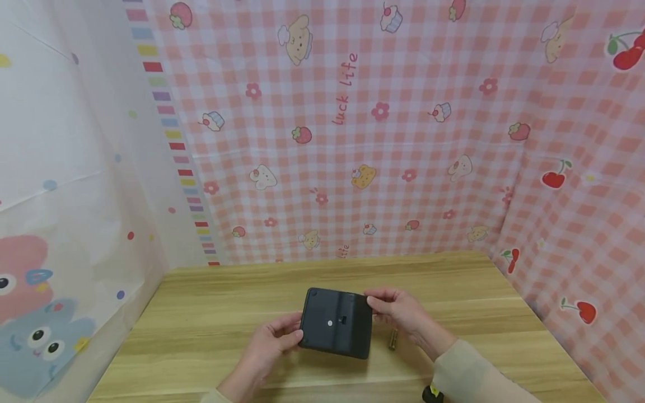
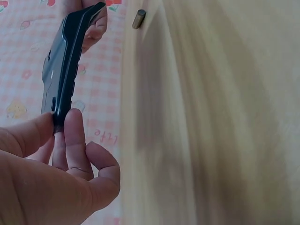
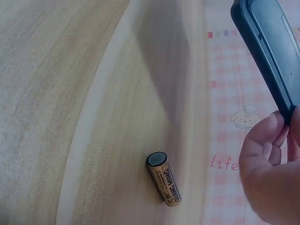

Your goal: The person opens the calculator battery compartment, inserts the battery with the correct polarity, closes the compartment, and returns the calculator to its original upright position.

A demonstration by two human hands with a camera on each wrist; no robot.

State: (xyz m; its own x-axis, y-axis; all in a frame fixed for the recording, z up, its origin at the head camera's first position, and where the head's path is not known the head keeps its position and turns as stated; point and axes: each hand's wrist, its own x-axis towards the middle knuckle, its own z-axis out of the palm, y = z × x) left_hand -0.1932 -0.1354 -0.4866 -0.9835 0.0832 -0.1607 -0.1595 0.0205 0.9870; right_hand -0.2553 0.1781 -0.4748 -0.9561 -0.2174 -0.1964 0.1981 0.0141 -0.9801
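A black calculator (image 1: 335, 323) is held up above the table with its back facing me. Small keys stick out along its other face in the left wrist view. My left hand (image 1: 269, 342) pinches the left edge between thumb and fingers. At the upper right corner, my right hand (image 1: 405, 314) grips it the same way. The back has a raised band with a small dark notch, plus a white round spot. Just below the right hand, a gold battery (image 3: 164, 179) with dark lettering lies on the wood.
The wood-grain table (image 1: 201, 313) carries a black and yellow object (image 1: 431, 393) at the front, partly cut off beside my right sleeve (image 1: 473, 375). A pink checked cloth (image 1: 322, 157) hangs behind the table, with more cloth at both sides.
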